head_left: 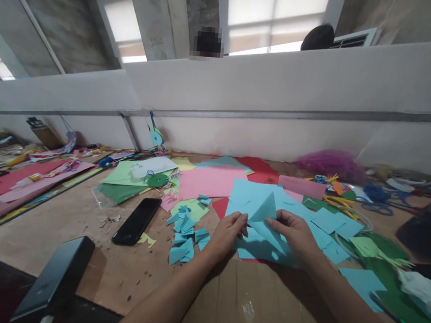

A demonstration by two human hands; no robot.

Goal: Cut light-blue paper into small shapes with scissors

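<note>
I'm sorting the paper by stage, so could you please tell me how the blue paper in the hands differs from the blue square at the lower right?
The held blue paper is in the left hand and right hand; the blue square is in neither.

The held blue paper has a raised, pointed flap, while the blue square lies flat.

Both are light blue paper.

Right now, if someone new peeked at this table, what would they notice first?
Probably the folded blue paper in the left hand and right hand, over a big blue sheet. Next, the little blue pieces scattered left of the hands, beside a black phone. Then the bright purple mesh bundle at the back right, by the white partition.
</note>
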